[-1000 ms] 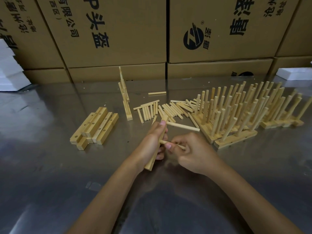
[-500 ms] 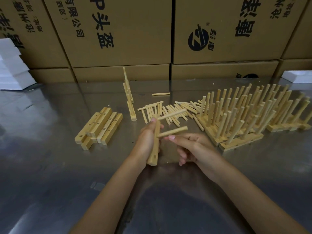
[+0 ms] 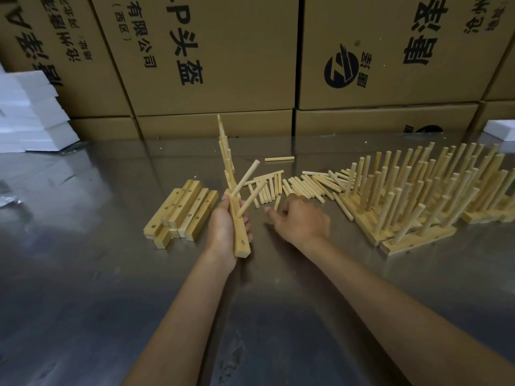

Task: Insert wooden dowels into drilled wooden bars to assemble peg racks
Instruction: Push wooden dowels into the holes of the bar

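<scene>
My left hand point(image 3: 227, 224) grips a drilled bar point(image 3: 240, 232) with two dowels point(image 3: 252, 198) in it; my right hand point(image 3: 299, 220), fingers loose, hovers near the loose dowels point(image 3: 303, 183) on the tabletop point(image 3: 83, 274).

On the cardboard boxes point(image 3: 250, 51) across the top of my frame I read "有限公司", "头盔" and "唐泽", plus a round black logo point(image 3: 341, 68) at upper right.

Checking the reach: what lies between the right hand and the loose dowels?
Head view: only bare steel table between right hand and loose dowels.
</scene>
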{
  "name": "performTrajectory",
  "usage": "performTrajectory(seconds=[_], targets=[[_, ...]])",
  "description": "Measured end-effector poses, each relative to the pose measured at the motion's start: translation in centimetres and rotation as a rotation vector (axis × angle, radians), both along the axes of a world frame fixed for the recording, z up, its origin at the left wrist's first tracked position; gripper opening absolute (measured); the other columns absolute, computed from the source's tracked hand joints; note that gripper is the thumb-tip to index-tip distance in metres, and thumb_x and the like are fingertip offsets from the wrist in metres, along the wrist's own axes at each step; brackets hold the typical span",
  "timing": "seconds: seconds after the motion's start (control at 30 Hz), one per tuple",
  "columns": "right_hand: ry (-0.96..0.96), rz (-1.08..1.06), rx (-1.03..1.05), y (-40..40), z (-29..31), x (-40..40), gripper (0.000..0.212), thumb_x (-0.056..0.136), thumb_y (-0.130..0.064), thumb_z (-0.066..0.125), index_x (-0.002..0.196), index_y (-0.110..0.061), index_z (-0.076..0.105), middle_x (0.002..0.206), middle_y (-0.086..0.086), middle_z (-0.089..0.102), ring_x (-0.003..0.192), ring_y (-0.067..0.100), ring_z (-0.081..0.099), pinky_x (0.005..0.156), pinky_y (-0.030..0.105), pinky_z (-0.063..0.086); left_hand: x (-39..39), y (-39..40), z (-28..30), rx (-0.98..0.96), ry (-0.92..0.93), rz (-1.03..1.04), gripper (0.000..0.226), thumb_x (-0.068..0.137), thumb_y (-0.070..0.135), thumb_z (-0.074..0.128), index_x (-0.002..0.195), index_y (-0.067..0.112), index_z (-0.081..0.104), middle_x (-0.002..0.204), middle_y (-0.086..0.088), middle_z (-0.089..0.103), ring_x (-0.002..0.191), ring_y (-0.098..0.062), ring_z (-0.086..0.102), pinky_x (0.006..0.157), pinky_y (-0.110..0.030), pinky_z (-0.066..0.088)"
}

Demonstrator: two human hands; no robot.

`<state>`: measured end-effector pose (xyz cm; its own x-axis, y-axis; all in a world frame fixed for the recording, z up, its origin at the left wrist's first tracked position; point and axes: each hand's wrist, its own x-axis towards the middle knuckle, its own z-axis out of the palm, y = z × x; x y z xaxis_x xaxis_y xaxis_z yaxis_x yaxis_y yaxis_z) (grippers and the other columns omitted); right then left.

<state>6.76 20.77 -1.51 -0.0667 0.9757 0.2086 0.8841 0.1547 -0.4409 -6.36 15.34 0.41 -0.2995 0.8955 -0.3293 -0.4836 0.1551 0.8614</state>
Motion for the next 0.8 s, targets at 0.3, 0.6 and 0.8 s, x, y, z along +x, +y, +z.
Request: performTrajectory(seconds=[0.3, 0.6, 0.8], targets=[[0.397, 0.027, -0.133, -2.8, 0.2, 1.9, 0.012, 0.086, -0.022, 0.063, 0.075, -0.025, 0.068, 0.072, -0.011, 0.064, 0.069, 0.007, 0.06, 0.056, 0.021, 0.041, -0.4, 0.1, 0.1, -0.013, -0.018, -0.003, 0.045, 0.105, 0.046, 0.036, 0.087, 0.013, 0.06, 0.05, 0.004, 0.045, 0.039, -0.009, 0.038, 0.035, -0.017, 0.032], [0.582, 0.575, -0.282, -8.3, 1.7, 4.1, 0.031, 0.1, -0.012, 0.049, 0.1, -0.035, 0.069, 0.067, -0.014, 0.063, 0.062, 0.0, 0.053, 0.06, 0.016, 0.041, 0.6, -0.2, 0.2, 0.016, 0.069, 0.005, 0.045, 0.105, 0.044, 0.039, 0.08, 0.016, 0.064, 0.052, 0.003, 0.047, 0.046, -0.01, 0.041, 0.048, -0.023, 0.036], [0.199, 0.635, 0.164, -8.5, 1.9, 4.4, 0.03, 0.091, -0.027, 0.054, 0.114, -0.037, 0.07, 0.071, -0.015, 0.047, 0.068, 0.003, 0.049, 0.058, 0.018, 0.036, 1.2, -0.2, 0.0, -0.005, 0.152, 0.006, 0.047, 0.105, 0.049, 0.038, 0.087, 0.016, 0.066, 0.06, 0.002, 0.047, 0.049, -0.011, 0.04, 0.042, -0.021, 0.038]])
